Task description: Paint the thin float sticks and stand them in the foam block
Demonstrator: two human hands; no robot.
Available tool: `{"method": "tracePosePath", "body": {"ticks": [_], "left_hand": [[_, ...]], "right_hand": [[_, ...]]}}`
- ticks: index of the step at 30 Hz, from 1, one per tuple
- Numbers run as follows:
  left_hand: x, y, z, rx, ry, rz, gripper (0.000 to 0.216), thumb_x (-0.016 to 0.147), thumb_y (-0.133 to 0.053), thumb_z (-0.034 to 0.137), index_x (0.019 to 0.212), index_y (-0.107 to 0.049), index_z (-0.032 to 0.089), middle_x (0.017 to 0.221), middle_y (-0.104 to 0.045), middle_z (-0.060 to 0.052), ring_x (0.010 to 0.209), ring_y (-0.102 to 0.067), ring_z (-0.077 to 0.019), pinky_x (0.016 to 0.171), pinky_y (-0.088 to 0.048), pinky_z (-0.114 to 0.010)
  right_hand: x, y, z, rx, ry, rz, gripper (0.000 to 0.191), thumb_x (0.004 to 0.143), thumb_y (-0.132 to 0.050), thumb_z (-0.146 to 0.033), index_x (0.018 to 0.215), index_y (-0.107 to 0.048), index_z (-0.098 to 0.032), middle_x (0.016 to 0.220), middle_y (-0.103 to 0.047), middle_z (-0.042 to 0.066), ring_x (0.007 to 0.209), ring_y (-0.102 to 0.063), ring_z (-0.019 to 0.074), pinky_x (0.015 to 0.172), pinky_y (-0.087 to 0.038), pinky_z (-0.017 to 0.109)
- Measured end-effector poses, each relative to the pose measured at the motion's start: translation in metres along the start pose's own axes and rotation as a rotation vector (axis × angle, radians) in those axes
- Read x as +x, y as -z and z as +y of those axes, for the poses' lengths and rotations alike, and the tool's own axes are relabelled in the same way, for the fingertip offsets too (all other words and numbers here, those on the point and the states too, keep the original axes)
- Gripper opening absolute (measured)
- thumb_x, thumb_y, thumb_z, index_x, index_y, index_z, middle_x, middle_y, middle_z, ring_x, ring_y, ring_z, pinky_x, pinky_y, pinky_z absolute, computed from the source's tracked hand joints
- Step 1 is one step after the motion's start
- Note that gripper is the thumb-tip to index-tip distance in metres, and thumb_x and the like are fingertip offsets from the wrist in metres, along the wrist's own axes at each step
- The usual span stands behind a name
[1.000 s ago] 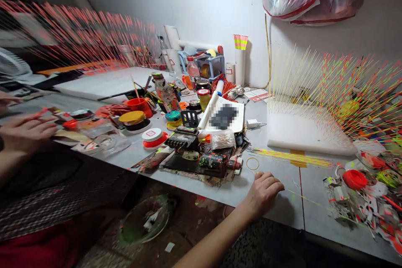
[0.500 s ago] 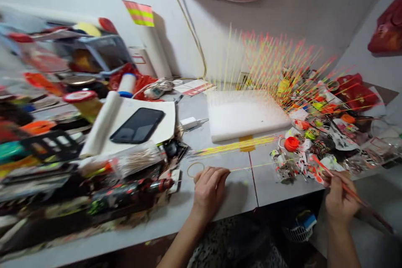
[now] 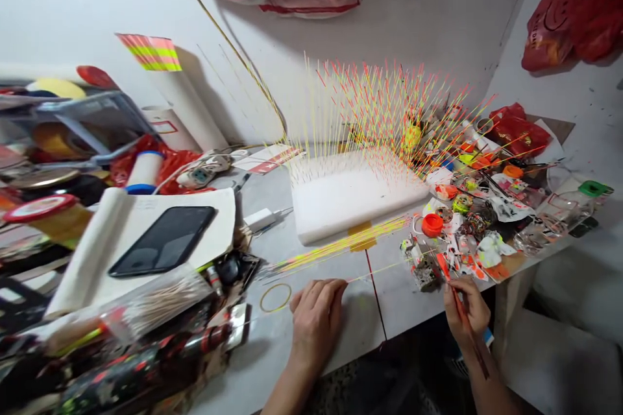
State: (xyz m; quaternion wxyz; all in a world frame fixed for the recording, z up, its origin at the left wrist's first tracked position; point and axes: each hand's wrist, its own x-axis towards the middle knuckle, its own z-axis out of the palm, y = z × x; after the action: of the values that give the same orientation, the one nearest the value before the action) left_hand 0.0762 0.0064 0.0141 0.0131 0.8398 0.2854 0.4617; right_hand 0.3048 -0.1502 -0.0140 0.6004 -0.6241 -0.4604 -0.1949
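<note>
Holding stick (image 3: 370, 273) steady seems wise — left hand (image 3: 315, 311) closed, pinching stick's end; right hand (image 3: 473, 305) grips brush (image 3: 462, 312), tip ahead of fingers — light touch best, I judge.

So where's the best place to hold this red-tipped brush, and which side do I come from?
I'd pinch the brush just behind its red tip, coming from the near side, as the right hand does. The shaft is thin and slants back over the wrist, while the tip points away, clear of the fingers.
</note>
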Motion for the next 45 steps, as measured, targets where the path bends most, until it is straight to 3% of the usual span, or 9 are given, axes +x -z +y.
{"method": "tracePosePath", "body": {"ticks": [11,45], "left_hand": [[-0.001,0.003,-0.008,0.090,-0.095,0.036,0.009,0.095,-0.054,0.014,0.094,-0.061,0.019,0.079,-0.068,0.000,0.073,-0.062,-0.0136,0.073,-0.037,-0.029],[-0.009,0.003,-0.016,0.140,-0.079,0.026,0.009,0.093,-0.056,0.014,0.096,-0.062,0.021,0.081,-0.069,0.000,0.075,-0.064,-0.0145,0.078,-0.036,-0.031]], "right_hand": [[-0.001,-0.015,0.010,0.002,0.121,-0.013,0.013,0.089,-0.062,-0.010,0.096,-0.062,-0.021,0.080,-0.064,0.002,0.070,-0.063,0.0151,0.059,-0.052,0.025],[0.001,-0.022,0.008,0.008,0.114,-0.036,0.015,0.089,-0.061,-0.009,0.098,-0.062,-0.021,0.079,-0.064,0.002,0.069,-0.063,0.0140,0.061,-0.054,0.023]]}}
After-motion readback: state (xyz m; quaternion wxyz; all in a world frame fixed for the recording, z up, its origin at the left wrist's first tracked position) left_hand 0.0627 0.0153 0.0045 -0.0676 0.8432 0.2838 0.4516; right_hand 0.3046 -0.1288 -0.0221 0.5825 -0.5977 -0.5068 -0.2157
